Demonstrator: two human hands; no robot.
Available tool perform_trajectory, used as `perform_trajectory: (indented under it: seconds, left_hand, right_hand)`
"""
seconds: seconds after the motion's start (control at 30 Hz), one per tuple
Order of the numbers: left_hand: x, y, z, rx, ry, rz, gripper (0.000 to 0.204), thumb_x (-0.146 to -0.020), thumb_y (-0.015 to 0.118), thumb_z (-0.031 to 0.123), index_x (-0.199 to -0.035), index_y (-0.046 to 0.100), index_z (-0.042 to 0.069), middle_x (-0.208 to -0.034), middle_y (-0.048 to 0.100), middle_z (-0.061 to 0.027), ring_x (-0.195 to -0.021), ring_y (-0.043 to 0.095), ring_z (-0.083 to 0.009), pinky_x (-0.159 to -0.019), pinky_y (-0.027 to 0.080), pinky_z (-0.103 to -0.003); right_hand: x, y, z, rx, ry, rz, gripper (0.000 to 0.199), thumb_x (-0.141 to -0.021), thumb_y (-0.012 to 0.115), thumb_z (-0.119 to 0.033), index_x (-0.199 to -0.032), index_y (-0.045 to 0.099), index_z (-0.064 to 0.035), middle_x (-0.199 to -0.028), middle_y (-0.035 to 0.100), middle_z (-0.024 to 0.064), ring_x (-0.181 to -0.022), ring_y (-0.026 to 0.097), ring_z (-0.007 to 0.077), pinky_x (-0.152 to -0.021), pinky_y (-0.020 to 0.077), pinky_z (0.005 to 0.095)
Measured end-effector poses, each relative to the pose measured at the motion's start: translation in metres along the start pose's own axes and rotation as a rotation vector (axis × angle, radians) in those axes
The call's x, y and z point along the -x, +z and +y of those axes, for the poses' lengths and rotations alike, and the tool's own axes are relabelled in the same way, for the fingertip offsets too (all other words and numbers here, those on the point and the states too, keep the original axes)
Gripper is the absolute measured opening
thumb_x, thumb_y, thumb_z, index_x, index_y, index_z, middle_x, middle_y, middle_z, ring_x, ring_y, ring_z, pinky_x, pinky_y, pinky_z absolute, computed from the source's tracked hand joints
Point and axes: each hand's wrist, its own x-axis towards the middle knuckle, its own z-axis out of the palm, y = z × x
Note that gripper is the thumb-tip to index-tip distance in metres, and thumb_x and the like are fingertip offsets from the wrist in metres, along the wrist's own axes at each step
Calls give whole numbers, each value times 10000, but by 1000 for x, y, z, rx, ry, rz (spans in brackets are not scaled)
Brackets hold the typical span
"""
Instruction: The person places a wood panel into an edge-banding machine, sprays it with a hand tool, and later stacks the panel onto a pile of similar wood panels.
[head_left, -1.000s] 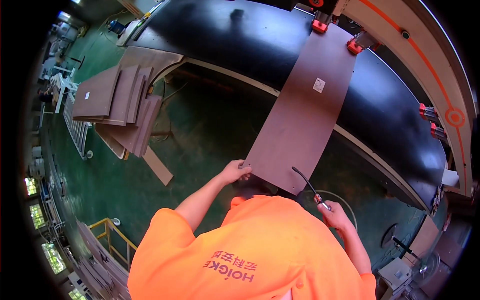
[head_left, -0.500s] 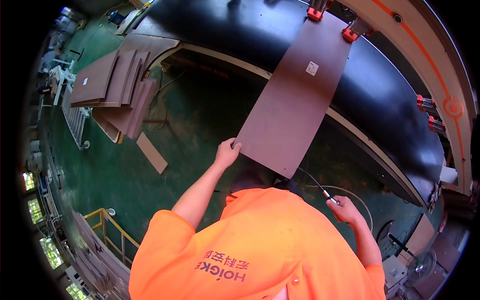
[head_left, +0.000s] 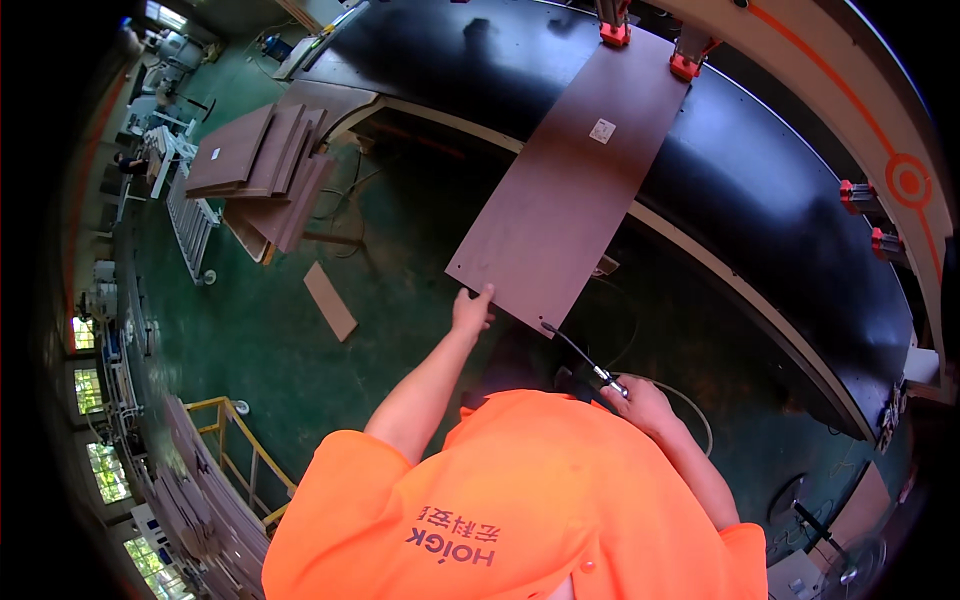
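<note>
A long brown board [head_left: 570, 180] lies across a black curved machine bed [head_left: 760, 190], its near end sticking out over the green floor. My left hand [head_left: 472, 312] grips the near left corner of this board. My right hand [head_left: 640, 405] holds a thin air nozzle [head_left: 578, 352] with a hose, its tip pointing at the board's near edge. Two red clamps [head_left: 650, 50] sit at the board's far end. My orange shirt fills the bottom of the view.
A stack of brown boards [head_left: 262, 165] rests on a stand at the left, with a small loose board [head_left: 330, 300] on the green floor. A roller conveyor [head_left: 190, 225] and yellow railing [head_left: 235, 450] stand further left. More red clamps [head_left: 865, 215] line the machine's right rim.
The board has slid further away onto the machine bed, and my left arm has stretched out with it. My right hand with the nozzle stays close to my body.
</note>
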Motion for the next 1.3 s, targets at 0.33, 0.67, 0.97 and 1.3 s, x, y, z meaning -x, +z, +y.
perform_trajectory:
  seconds: [0.33, 0.67, 0.97, 1.3]
  left_hand:
    - [67, 67, -20, -28, -76, -339, 326, -901, 617, 318, -1020, 594, 14, -877, 661, -70, -665, 633, -154, -537, 481, -274]
    - [50, 50, -12, 91, -120, -349, 267, -920, 604, 261, -1030, 586, 18, -889, 646, -89, -709, 638, -178, -570, 491, -299]
    - [52, 48, -8, 0, -113, -360, 263, -946, 571, 270, -1043, 591, 26, -927, 661, -88, -729, 656, -182, -570, 498, -297]
    - [50, 43, -8, 6, -147, -405, 275, -945, 553, 225, -1118, 573, 12, -1014, 660, -105, -783, 662, -205, -622, 500, -318]
  right_hand:
    - [13, 16, 44, -548, -101, 140, 304, -953, 555, -277, -800, 552, -14, -557, 495, 22, -470, 454, 106, -477, 364, 263]
    - [17, -16, 106, -1482, 13, 644, 394, -995, 406, -433, -1034, 518, -57, -534, 516, 49, -355, 486, 150, -335, 350, 243]
    - [30, -19, 134, -1660, 82, 764, 403, -981, 443, -451, -1028, 509, -56, -527, 499, 54, -359, 461, 157, -360, 387, 257]
    - [21, -37, 121, -1433, -21, 648, 441, -978, 434, -475, -1049, 528, -50, -580, 570, 60, -417, 572, 178, -343, 373, 226]
